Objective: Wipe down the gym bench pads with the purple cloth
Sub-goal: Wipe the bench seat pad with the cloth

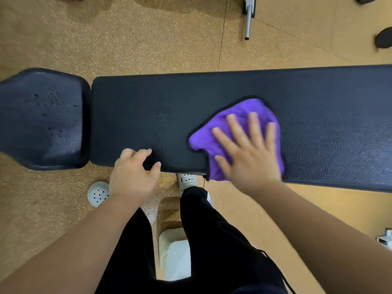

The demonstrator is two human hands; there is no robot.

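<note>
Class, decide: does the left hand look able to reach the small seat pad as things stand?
Probably yes. The left hand holds nothing and sits at the near edge of the long pad, close to the seat pad, with nothing between them. The right hand presses the cloth.

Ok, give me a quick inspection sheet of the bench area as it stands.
Surface: long pad black and textured; seat pad to its left carries droplets.
Job's things: purple cloth lies on the long pad, draped over its near edge.
Clutter: white object on the floor between the legs.
Hands: right hand pressed flat on the purple cloth, fingers spread; left hand rests on the long pad's near edge, fingers curled.
Cables: nothing seen.
Surroundings: speckled tan floor; metal bar beyond the bench.
</note>
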